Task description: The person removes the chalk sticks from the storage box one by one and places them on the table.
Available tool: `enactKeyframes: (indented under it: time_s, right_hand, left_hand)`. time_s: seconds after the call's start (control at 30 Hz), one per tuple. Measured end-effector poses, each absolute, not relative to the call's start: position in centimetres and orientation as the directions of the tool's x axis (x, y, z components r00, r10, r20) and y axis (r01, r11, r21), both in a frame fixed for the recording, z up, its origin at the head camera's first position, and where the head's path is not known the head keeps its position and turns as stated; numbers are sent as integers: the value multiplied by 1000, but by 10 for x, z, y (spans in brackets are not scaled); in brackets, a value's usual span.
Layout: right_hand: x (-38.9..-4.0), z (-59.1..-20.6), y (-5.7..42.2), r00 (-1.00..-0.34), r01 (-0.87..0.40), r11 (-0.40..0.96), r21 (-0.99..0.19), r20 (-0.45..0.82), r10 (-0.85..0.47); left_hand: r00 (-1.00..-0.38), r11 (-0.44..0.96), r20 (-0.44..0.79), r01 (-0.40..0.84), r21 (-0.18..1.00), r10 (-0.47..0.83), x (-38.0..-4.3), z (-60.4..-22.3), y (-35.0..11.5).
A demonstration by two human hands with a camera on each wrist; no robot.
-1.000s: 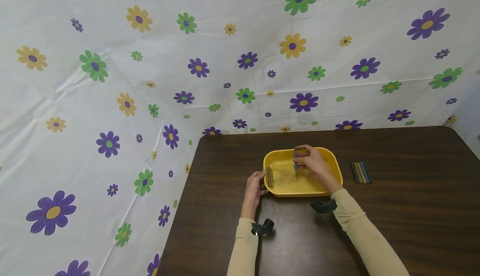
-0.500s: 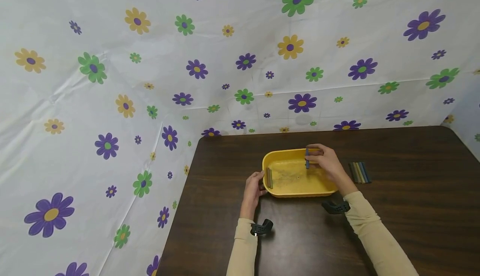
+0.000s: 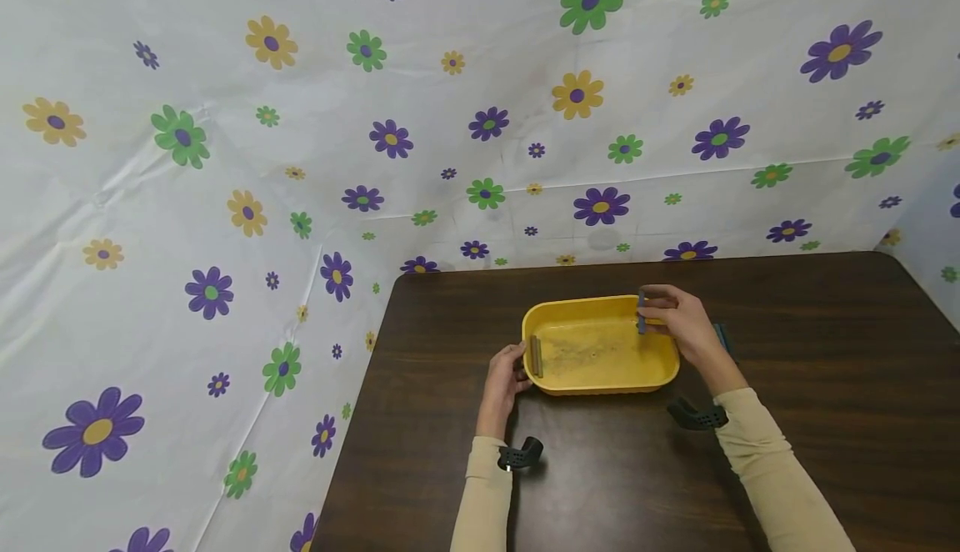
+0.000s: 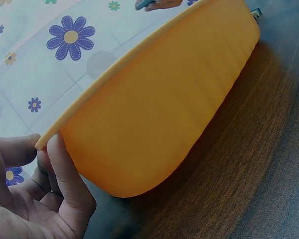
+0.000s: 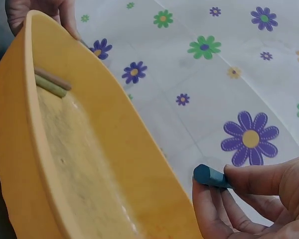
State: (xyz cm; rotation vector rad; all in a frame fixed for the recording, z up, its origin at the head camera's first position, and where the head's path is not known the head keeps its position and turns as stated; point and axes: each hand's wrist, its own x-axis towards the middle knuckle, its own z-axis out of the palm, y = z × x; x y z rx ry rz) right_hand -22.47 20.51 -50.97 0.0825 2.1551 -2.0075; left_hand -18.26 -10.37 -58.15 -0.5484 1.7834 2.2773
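Observation:
In the head view a yellow plastic tray (image 3: 600, 388) stands on the table. My left hand (image 3: 502, 377) grips its left end, and the left wrist view has thumb and fingers pinching the rim. Against that end, inside, lie a brown stick (image 5: 55, 78) and an olive-green stick (image 5: 50, 86), side by side. My right hand (image 3: 681, 320) pinches a short blue stick (image 5: 212, 178), crayon-like with a blunt end. It holds this stick upright over the tray's right end in the head view.
More sticks (image 3: 723, 338) lie on the dark wooden table (image 3: 825, 385) right of the tray, mostly hidden behind my right hand. A white flower-printed sheet (image 3: 450, 118) hangs behind and to the left of the table.
My right hand has moved right with the blue stick, from over the tray's middle to its right end, and now covers most of the sticks on the table. The left hand keeps its grip.

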Motion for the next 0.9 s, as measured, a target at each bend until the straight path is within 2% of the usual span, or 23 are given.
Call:
enactKeyframes:
  time_s: [0.37, 0.6, 0.9]
  right_hand:
    - [-222, -515, 228, -981, 171, 134, -976, -181, -64]
    - [-222, -520, 237, -980, 184, 105, -977, -190, -52]
    - [-220, -526, 250, -981, 191, 144, -971, -194, -6]
  left_hand:
    - [-917, -259, -394, -364, 894, -70, -181, -581, -103]
    - [-919, -261, -388, -359, 896, -65, -181, -581, -103]
    - [-922, -257, -383, -357, 898, -60, -181, -582, -104]
